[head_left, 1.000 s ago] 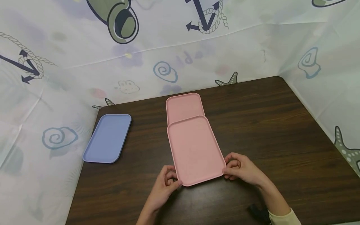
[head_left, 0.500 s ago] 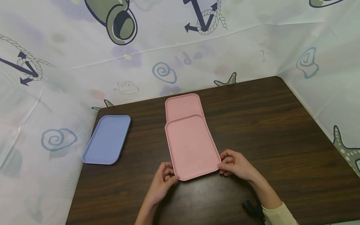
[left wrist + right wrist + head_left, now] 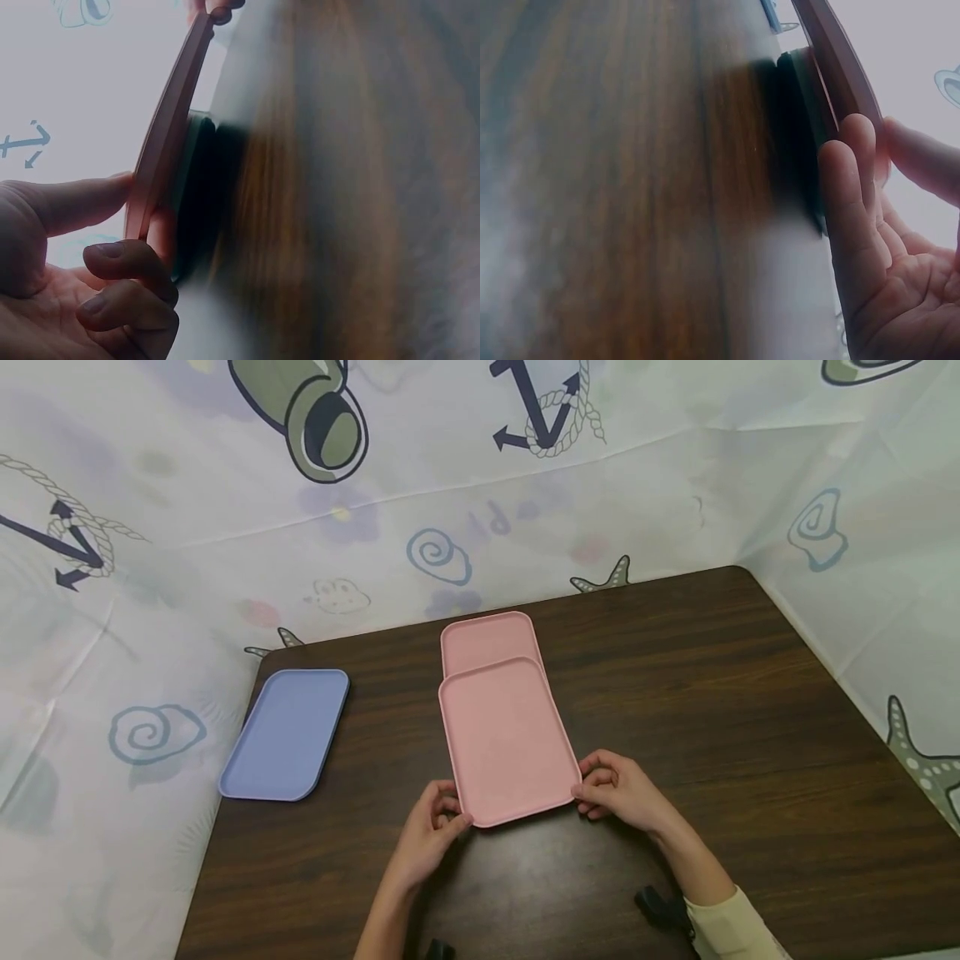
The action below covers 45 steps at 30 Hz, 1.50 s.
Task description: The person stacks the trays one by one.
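Observation:
In the head view a pink tray [image 3: 510,743] is held by its near corners, its far edge overlapping a second pink tray [image 3: 491,639] behind it. My left hand [image 3: 427,835] pinches the near left corner, thumb on top and fingertips below. At the near right corner my right hand [image 3: 618,789] grips the same tray between thumb and fingers. Both wrist views show the held tray's rim raised off the tabletop. Below it, a dark greenish edge [image 3: 193,150] shows in the left wrist view; what it belongs to is unclear.
A blue tray [image 3: 288,735] lies near the left edge of the dark wooden table [image 3: 712,693]. A printed white cloth [image 3: 525,518] hangs behind the table and along its sides. Dark straps [image 3: 660,910] show near the wrists.
Both hands have moved the held pink tray away from the person and slightly left, so it covers more of the pink tray behind. The blue tray stays put.

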### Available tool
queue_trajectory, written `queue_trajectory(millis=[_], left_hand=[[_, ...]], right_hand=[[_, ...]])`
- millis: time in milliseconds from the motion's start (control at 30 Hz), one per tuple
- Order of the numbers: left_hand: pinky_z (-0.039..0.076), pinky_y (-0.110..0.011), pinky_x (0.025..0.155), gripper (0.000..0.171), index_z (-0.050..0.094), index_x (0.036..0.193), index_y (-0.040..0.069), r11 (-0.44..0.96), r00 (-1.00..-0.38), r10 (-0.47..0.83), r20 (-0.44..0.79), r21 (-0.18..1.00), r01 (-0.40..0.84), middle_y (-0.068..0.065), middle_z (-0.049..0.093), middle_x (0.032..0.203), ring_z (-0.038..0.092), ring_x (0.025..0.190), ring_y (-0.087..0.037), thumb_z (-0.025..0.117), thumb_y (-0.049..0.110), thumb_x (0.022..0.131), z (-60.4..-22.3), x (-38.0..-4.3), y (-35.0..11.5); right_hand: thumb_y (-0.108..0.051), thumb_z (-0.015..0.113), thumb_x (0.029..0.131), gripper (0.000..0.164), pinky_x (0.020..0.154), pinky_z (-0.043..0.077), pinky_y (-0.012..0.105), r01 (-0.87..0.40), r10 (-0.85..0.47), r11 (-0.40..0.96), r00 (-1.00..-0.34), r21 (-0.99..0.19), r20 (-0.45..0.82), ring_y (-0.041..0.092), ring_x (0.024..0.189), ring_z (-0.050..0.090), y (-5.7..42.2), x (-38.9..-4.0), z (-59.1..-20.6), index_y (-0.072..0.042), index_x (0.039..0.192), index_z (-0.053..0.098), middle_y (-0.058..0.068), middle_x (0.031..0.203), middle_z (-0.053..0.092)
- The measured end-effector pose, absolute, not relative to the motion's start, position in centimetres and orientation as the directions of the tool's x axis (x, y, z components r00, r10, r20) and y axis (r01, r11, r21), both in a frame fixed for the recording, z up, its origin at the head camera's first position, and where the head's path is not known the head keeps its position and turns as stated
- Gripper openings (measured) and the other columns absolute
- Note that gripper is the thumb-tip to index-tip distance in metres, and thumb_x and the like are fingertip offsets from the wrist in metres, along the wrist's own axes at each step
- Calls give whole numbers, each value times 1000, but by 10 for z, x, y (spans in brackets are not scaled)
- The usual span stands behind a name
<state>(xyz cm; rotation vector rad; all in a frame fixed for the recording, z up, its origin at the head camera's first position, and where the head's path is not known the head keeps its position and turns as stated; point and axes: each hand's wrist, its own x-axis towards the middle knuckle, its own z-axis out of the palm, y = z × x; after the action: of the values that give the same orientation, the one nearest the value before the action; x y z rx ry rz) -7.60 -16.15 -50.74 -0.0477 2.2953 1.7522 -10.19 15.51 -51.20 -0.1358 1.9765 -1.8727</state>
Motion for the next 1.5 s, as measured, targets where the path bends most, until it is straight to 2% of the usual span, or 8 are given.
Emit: queue_trajectory(millis=[300, 600, 867, 1033, 1300, 1500], left_hand=[[34, -22, 48, 42, 55, 123, 3, 332, -979, 104, -175, 934, -132, -11, 59, 87, 41, 51, -11, 73, 0, 85, -506, -91, -165], [32, -22, 46, 45, 53, 129, -4, 377, -985, 83, -153, 919, -111, -16, 59, 90, 38, 49, -12, 68, -4, 87, -503, -104, -164], [34, -23, 46, 46, 56, 132, 4, 478, -996, 67, -67, 878, -27, -9, 60, 93, 40, 48, -8, 69, 4, 88, -504, -110, -163], [35, -24, 48, 47, 54, 136, 8, 476, -997, 45, -62, 879, -33, -8, 59, 96, 41, 51, -11, 66, 6, 91, -503, -114, -160], [37, -26, 51, 48, 50, 140, 5, 484, -998, 22, -64, 874, -46, -11, 55, 101, 42, 54, -12, 59, 5, 93, -502, -122, -156], [37, -25, 52, 47, 50, 139, 1, 450, -999, 22, -46, 893, -31, -14, 55, 101, 42, 53, -8, 59, 1, 92, -502, -131, -155]], right_hand=[[-6, 70, 90, 37, 64, 57, 42, 217, -313, 83, -921, -973, -232, 31, 73, 69, 148, -112, -513, 10, 115, 48, 29, 87, 66], [-6, 69, 90, 37, 64, 57, 41, 213, -297, 55, -929, -975, -220, 28, 71, 69, 142, -123, -512, 10, 116, 48, 26, 87, 67], [-5, 69, 90, 37, 63, 57, 41, 223, -262, 51, -938, -974, -228, 29, 71, 69, 138, -131, -510, 9, 117, 49, 27, 88, 66], [-5, 69, 90, 35, 63, 57, 41, 211, -246, 54, -945, -976, -217, 31, 72, 69, 135, -137, -511, 9, 116, 49, 29, 88, 66], [-5, 67, 92, 34, 63, 57, 41, 208, -231, 54, -949, -977, -215, 35, 73, 69, 132, -146, -513, 9, 118, 49, 31, 91, 65], [-7, 66, 93, 36, 62, 57, 40, 196, -216, 47, -955, -979, -202, 30, 71, 69, 130, -152, -514, 9, 121, 49, 32, 92, 65]])
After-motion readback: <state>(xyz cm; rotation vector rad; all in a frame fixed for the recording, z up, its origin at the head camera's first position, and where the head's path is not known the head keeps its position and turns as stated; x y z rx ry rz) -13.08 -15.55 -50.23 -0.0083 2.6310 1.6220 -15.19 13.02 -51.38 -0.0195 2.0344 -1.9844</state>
